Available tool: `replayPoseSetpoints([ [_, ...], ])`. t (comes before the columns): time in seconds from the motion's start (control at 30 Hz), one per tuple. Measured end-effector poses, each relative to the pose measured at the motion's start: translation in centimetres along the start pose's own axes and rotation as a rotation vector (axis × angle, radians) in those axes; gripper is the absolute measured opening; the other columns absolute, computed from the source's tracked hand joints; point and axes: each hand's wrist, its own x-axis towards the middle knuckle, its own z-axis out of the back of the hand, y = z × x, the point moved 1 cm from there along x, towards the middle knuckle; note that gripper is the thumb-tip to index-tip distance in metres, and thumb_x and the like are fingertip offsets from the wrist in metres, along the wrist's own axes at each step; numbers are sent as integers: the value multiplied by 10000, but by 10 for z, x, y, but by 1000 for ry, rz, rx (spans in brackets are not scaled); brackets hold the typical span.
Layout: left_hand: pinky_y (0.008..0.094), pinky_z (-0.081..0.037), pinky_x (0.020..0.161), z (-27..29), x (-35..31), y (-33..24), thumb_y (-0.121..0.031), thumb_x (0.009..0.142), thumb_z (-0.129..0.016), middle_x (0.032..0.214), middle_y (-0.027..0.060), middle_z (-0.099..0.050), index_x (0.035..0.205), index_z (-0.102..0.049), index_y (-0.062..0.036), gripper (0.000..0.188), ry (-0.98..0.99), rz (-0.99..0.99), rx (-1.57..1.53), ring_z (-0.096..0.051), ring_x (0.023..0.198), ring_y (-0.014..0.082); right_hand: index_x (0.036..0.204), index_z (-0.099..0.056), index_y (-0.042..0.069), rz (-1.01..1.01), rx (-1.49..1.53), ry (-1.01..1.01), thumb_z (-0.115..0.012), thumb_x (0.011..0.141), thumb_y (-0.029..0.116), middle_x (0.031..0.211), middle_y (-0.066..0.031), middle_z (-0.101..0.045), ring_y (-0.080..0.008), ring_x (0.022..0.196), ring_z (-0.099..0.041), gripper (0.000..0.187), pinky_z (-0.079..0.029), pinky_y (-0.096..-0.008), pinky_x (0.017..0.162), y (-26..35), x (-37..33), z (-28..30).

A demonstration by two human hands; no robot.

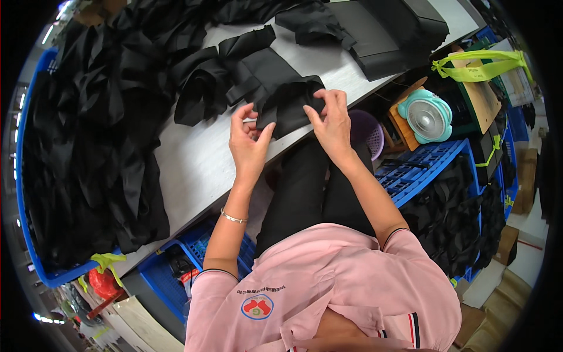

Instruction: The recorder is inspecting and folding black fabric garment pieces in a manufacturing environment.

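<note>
A small folded black fabric piece (288,108) lies at the front edge of the table, between my two hands. My left hand (248,141) is at its left edge, fingers curved and apart from the thumb, whose tip meets the cloth. On the other side, my right hand (334,124) has thumb and forefinger at the fabric's right edge, with cloth between them. Other black fabric pieces (202,79) lie crumpled just beyond, some overlapping the one at my hands.
A big heap of black fabric (94,135) fills a blue crate (24,193) at the left. Flat black panels (381,35) lie on the table (190,167) at the far right. Right of me are a purple basket (375,138), a teal fan (427,115) and a blue crate (431,167).
</note>
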Motion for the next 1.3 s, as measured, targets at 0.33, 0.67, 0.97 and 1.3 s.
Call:
replayPoseSetpoints([
  [0.33,178,-481,706,0,4,3,51,828,-767,1052,32,-532,1355,-483,-29,604,0,63,-9,-542,791,43,1306,-469,45,-239,109,-132,-791,827,174,1126,-131,-567,-215,664,-575,592,-501,-377,703,-11,25,-10],
  [0.67,179,-440,627,20,14,3,148,796,-570,946,21,-581,1213,-594,-10,448,-265,0,234,-509,727,36,1279,-531,61,-106,272,220,-729,800,14,907,-94,-595,-208,710,-601,521,-499,-337,701,-15,38,8],
  [0.97,175,-410,600,2,-3,8,-24,864,-766,1241,81,-516,1392,-462,-24,610,-230,34,35,-481,735,42,1359,-549,48,232,-146,-515,-734,884,244,1306,-211,-544,-356,1179,-574,547,-488,-409,971,-45,116,29],
  [1.3,191,-418,592,5,-3,13,-69,863,-783,1193,70,-544,1382,-491,-13,598,-158,76,-25,-502,715,46,1314,-602,22,327,-61,338,-701,862,147,1501,-163,-469,-344,1284,-545,479,-462,-419,1057,-57,163,-33],
])
